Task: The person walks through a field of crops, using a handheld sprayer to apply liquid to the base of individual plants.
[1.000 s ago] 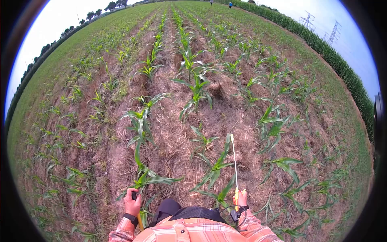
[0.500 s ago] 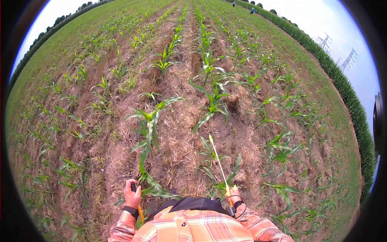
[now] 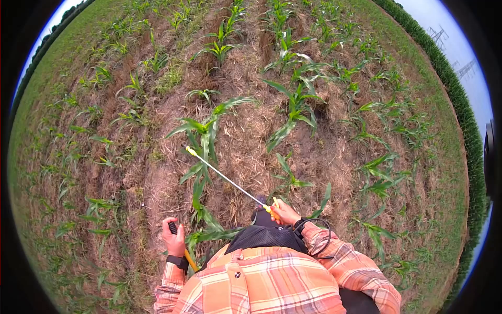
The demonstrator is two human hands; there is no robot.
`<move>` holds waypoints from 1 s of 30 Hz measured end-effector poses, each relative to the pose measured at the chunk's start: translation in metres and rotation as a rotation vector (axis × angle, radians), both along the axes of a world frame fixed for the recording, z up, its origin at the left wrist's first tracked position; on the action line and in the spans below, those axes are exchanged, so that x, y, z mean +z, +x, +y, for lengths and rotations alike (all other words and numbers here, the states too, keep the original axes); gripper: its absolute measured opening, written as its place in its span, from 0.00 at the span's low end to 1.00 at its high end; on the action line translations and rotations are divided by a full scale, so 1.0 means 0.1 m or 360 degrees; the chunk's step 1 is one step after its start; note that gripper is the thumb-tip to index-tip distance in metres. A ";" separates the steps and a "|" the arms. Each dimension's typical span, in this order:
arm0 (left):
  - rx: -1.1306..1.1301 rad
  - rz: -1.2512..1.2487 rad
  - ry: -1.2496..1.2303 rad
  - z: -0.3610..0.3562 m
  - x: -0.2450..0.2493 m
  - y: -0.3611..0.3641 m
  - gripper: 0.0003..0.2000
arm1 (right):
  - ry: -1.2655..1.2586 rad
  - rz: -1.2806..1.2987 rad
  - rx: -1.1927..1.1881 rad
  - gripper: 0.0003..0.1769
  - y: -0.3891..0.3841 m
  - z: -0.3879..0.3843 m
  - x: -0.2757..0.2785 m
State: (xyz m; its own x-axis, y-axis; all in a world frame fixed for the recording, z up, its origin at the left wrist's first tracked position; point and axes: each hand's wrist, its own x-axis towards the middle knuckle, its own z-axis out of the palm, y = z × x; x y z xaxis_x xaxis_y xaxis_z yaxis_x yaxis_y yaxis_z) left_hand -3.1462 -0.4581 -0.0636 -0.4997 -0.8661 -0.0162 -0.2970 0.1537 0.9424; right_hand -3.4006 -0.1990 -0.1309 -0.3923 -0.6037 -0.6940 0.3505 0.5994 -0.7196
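Note:
My right hand [image 3: 285, 212] is closed round the yellow handle of a spray wand [image 3: 232, 183]. The wand's thin pale tube slants up and left over the ground, and its yellow nozzle [image 3: 191, 151] is beside the leaves of a young corn plant [image 3: 206, 131]. From the handle a dark hose [image 3: 328, 235] loops past my right wrist. My left hand [image 3: 174, 239] is wrapped round the black grip of a lever [image 3: 173, 228], whose yellow bar [image 3: 191, 260] runs down beside my body. Whether any liquid leaves the nozzle cannot be made out.
Rows of young corn run ahead, with straw-covered soil [image 3: 246, 131] between them. Another corn plant [image 3: 297, 110] stands to the right of the wand. A tall green crop edge [image 3: 449, 89] borders the field at right, with pylons [image 3: 438, 36] beyond.
My right hand has moved up and left, swinging the wand's nozzle from the right row across to the left corn plant. The view has tilted further down. My left hand keeps its grip.

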 end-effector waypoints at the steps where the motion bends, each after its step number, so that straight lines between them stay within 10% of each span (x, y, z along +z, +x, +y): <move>1: -0.0004 -0.0008 0.0005 -0.04 -0.02 -0.04 0.09 | -0.0046 -0.0049 0.0009 0.12 -0.08 -0.05 -0.03; 8: 0.0153 -0.0050 -0.0134 -0.40 0.07 -0.72 0.09 | -0.0045 0.0052 -0.0104 0.10 -0.98 -0.20 -0.74; 30: -0.0237 -0.0175 -0.0254 -0.93 0.25 -3.27 0.10 | 0.0042 0.0181 -0.1462 0.09 -3.14 0.39 -0.57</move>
State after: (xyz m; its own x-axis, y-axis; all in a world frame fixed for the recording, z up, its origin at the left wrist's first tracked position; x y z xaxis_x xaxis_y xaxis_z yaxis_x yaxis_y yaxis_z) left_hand -3.4734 -0.5507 -0.0381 -0.6249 -0.7789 0.0535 -0.3593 0.3477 0.8660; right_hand -3.7141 -0.1595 -0.1877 -0.7759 -0.0064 -0.6309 0.6242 0.1376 -0.7691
